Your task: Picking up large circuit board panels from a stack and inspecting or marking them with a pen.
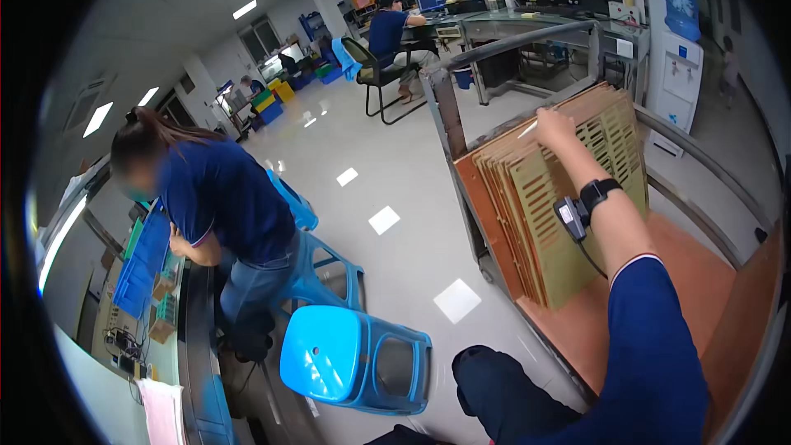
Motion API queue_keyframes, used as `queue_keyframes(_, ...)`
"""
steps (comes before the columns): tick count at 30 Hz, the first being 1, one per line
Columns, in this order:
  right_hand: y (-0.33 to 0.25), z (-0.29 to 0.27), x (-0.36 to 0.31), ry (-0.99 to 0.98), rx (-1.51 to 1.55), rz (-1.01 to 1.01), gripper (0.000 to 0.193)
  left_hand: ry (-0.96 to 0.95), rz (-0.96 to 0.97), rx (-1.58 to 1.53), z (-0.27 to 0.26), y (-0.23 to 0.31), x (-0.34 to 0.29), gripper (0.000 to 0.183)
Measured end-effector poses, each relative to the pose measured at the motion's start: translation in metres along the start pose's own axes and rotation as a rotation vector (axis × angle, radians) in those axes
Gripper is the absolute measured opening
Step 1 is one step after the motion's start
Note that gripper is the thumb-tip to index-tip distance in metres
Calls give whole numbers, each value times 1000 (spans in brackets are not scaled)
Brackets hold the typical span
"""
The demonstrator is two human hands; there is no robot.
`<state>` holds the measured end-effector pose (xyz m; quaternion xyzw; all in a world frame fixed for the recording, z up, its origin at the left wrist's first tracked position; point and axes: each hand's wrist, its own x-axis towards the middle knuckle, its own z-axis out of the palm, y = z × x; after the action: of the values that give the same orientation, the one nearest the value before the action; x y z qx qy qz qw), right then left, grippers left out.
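My right hand [557, 128] is closed around a thin white pen-like stick [527, 129], its tip pointing left. The hand sits at the top edge of a stack of tan slotted panels [550, 222], which stand upright and lean together. Whether the fingers also touch a panel, I cannot tell. Behind them is a reddish-brown board [488, 218]. A metal-framed cart [449, 115] with a reddish-brown base [671, 268] carries the panels. On my right wrist is a black strap with a small cabled device [570, 218]. My left hand is out of view.
A blue plastic stool [325, 354] stands left of my knees, with more blue stools behind it. A co-worker [227, 198] bends over a workbench [185, 346] at left. Another person sits at a far desk. A water dispenser [678, 86] stands beyond the cart.
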<state>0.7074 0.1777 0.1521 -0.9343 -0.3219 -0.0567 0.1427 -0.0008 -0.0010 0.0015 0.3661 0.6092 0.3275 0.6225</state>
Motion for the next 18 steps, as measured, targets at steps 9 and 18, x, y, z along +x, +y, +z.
queue_keyframes(9,-25,2,31,56,-361,-210,21,72,14,7,30,15,9,33)
queue_keyframes(18,-12,4,35,178,-449,-440,16,44,72,61,37,19,12,32)
